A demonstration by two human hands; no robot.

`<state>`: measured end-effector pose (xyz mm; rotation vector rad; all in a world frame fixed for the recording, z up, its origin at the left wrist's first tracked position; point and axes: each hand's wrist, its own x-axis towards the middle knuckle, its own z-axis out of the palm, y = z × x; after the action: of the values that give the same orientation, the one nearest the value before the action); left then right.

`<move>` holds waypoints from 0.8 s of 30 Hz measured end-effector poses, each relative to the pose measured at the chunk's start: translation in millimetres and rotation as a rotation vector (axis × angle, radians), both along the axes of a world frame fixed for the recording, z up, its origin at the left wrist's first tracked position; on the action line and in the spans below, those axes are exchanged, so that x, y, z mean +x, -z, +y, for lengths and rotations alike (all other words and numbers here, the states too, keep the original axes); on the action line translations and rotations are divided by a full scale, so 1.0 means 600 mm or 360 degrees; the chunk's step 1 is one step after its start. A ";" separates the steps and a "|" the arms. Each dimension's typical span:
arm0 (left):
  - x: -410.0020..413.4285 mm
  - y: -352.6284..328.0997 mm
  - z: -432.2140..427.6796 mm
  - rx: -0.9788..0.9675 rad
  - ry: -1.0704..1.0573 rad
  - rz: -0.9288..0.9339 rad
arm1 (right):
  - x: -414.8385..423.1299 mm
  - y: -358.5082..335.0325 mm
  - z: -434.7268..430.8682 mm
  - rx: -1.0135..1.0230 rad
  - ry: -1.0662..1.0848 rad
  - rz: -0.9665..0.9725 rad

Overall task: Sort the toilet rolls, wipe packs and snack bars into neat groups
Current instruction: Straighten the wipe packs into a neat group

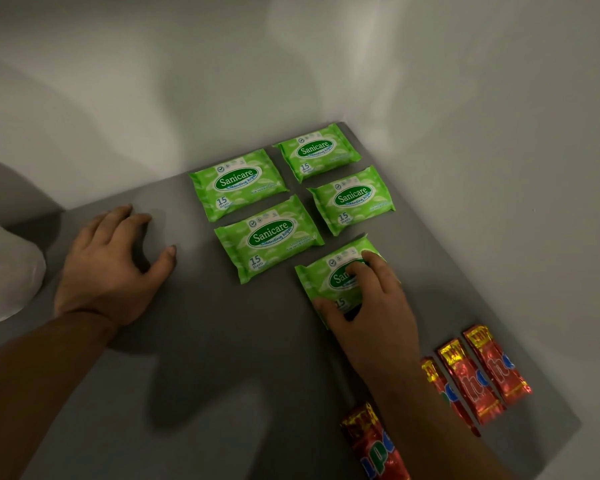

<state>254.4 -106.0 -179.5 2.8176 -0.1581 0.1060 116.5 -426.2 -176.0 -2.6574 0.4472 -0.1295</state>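
Since the fifth wipe pack (340,278) lay askew under the right hand (371,306), the step in hand looked to be squaring it into the right-hand column, and doing that well would mean sliding it flat along the desk (222,358), turning it until its edges ran parallel with the pack above (352,199), and keeping the same narrow gap that the other packs showed.

In the head view, four packs sat in two columns near the back corner by the wall (465,133); the fifth lay just below them, apart from its neighbours. The right hand was moderately spread, thumb on the near left edge and fingers pressed on top, pinning the pack rather than lifting it. The left hand (111,268) rested open on bare desk, well left of the packs, holding nothing. Three snack bars (475,375) lay side by side at the right edge, a fourth (374,445) apart, nearer the camera. A pale wrapped shape (7,271) at far left might have been toilet rolls; I could not tell.
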 end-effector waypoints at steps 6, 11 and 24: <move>0.000 -0.001 0.002 0.0009 0.0007 0.0007 | 0.001 0.001 0.001 -0.0020 0.0023 -0.0048; 0.000 0.003 0.003 0.0017 0.0012 -0.0012 | 0.001 0.000 0.001 -0.0042 0.0025 -0.0042; -0.002 0.013 0.012 0.0073 0.0048 -0.0006 | -0.020 -0.036 0.003 -0.0082 -0.0033 -0.0116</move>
<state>253.1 -98.9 -187.2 2.8598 -0.2059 0.1020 104.2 -424.3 -154.3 -2.6968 0.3980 -0.2335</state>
